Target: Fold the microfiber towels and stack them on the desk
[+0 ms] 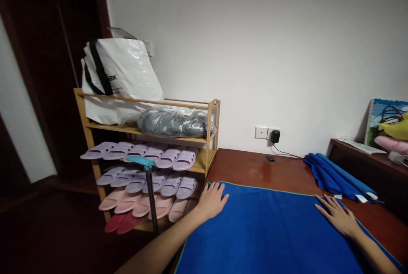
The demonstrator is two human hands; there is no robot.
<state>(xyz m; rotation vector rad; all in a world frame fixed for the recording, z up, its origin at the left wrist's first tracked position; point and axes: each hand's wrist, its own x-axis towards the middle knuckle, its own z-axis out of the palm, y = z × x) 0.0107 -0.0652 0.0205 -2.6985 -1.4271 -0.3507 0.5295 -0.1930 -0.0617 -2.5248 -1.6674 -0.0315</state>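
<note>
A blue cloth [270,227] with a thin green edge lies spread over the reddish-brown table [245,168]. On its far left corner rests my left hand [213,201], palm down with the fingers apart. My right hand [337,215] lies flat near the far right corner, its fingers spread. Neither hand is wrapped round anything. Beyond my right hand are folded blue cloths [339,178] with small white tags, laid side by side on the table. The near part of the spread cloth runs out of view.
Left of the table stands a wooden rack [210,138] with purple, pink and red slippers, a white bag [127,70] and a plastic-wrapped grey bundle [175,123]. A blue-topped pole [151,197] stands before it. A black adapter [276,136] is plugged into the wall; a raised shelf [350,151] is at right.
</note>
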